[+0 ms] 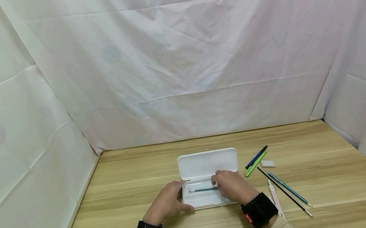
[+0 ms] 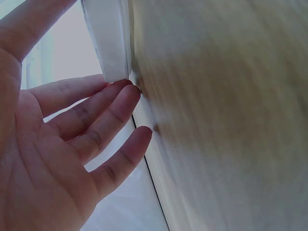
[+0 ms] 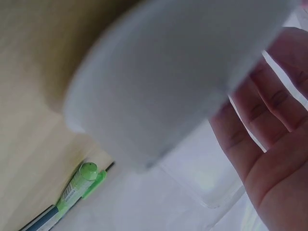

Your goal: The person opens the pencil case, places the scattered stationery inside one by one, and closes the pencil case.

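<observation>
A white pencil case point(image 1: 208, 163) lies on the table with its lid raised at the back. Inside it is a blue-grey pencil point(image 1: 201, 189), its eraser end to the left. My left hand point(image 1: 169, 202) spans the case's left end, thumb by the front corner and fingers by the back; in the left wrist view those fingers point(image 2: 126, 101) look loosely extended against the case's end. Over the right part of the case, my right hand point(image 1: 233, 186) reaches in with bent fingers and covers the pencil's other end. The case wall hides its fingertips in the right wrist view, so a pinch is unclear.
To the case's right lie a blue pen point(image 1: 256, 157), a light green pen point(image 1: 256, 164) and a white eraser point(image 1: 268, 164). Nearer me are a black pencil point(image 1: 286, 193), a teal pencil point(image 1: 291, 190) and a pink-and-white compass point(image 1: 275, 199). White cloth point(image 1: 197, 68) walls the table.
</observation>
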The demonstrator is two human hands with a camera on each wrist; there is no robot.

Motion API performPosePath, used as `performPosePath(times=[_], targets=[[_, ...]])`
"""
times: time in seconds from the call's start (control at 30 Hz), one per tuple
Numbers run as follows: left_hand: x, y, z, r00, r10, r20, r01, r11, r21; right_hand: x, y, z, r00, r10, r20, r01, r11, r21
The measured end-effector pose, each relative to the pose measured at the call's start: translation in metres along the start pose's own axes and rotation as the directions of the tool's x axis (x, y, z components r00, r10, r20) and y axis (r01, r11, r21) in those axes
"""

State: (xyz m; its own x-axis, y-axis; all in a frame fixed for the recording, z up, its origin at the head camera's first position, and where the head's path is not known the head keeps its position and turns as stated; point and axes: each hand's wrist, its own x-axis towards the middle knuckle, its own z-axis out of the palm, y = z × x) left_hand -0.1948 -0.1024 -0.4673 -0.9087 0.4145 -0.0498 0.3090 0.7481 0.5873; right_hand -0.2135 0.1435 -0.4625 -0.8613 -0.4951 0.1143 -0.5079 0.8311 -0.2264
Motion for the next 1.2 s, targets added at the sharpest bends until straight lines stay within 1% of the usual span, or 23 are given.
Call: performPosePath(times=[0.27, 0.6, 0.87, 1.2], targets=[[0.000, 0.000, 0.000, 1.000, 0.011, -0.008, -0.011, 1.000, -0.001, -0.003, 0.000, -0.009, 1.000, 0.021, -0.014, -0.021, 1.000, 0.019], [0.001, -0.001, 0.000, 0.999, 0.026, -0.019, -0.026, 1.000, 0.005, -0.005, 0.005, -0.018, 0.999, 0.014, -0.033, -0.013, 1.000, 0.024], [0.000, -0.001, 0.001, 1.000, 0.026, -0.019, -0.025, 1.000, 0.006, -0.006, 0.009, -0.020, 0.999, 0.024, -0.041, -0.022, 0.999, 0.036], [0.000, -0.001, 0.001, 1.000, 0.020, -0.015, -0.020, 1.000, 0.008, -0.009, 0.012, -0.024, 0.998, -0.012, -0.069, 0.014, 0.999, 0.038]])
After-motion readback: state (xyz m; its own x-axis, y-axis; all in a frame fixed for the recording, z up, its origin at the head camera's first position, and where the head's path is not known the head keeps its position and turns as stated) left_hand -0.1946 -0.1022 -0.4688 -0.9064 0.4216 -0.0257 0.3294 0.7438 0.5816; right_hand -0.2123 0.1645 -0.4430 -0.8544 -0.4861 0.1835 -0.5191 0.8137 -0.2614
